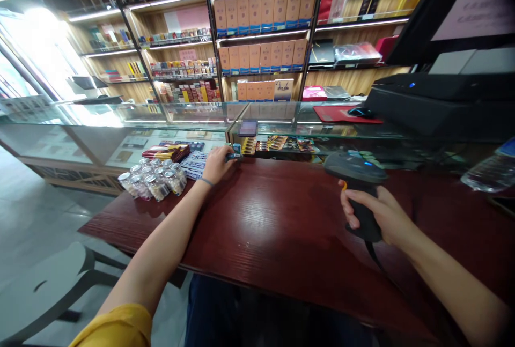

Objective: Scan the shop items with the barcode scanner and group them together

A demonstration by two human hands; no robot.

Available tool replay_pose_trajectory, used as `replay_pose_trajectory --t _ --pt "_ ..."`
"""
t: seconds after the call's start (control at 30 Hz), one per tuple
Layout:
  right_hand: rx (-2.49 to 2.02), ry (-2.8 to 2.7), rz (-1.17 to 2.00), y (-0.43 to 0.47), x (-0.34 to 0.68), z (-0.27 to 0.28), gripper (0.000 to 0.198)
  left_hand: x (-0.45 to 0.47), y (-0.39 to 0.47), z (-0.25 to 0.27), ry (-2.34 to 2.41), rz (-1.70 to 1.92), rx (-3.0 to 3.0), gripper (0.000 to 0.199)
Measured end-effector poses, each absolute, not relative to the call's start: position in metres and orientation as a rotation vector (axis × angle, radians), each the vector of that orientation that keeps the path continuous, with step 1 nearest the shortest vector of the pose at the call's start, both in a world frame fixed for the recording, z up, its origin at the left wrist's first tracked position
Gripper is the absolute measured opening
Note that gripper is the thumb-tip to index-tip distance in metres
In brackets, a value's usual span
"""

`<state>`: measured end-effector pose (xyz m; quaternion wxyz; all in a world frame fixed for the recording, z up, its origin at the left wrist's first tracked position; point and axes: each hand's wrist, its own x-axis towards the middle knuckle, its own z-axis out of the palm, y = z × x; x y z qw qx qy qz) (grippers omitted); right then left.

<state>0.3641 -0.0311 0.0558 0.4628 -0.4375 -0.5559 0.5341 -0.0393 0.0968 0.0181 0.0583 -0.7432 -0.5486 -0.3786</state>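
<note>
My right hand (372, 210) is wrapped around the grip of a black barcode scanner (356, 167), held above the right part of the table, a finger by its orange trigger. A cable hangs from the scanner's grip. My left hand (218, 164) is at the table's far edge, its fingers closed on a small blue packet (235, 150); the fingertips are partly hidden. Just left of that hand lie blue-and-white packets (195, 163) and red-and-gold packets (164, 152). Several small clear jars with silvery lids (155, 178) stand clustered in front of them.
The dark red wooden table (257, 240) spans the front. Behind it runs a glass display counter (181, 113) with batteries (277, 143) inside. At right are a black checkout machine (438, 105), a mouse (361, 112) on a red pad, and a plastic bottle (493, 167). A grey stool (52, 288) stands left.
</note>
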Motion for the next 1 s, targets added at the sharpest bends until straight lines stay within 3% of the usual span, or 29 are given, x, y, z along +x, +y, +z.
replay_pose_trajectory --t 0.23,0.47,1.0 --pt "-1.103 -1.434 1.291 -0.033 0.361 0.058 0.034 -0.017 0.086 0.021 -1.549 -1.580 -2.428 0.030" --pt "-1.114 -1.596 1.261 -0.034 0.357 0.053 0.039 -0.006 0.082 0.017 -1.503 -1.740 -2.451 0.028" --pt "-1.105 -1.750 1.211 -0.034 0.357 0.047 0.036 -0.007 0.089 0.009 -1.556 -1.687 -2.405 0.026"
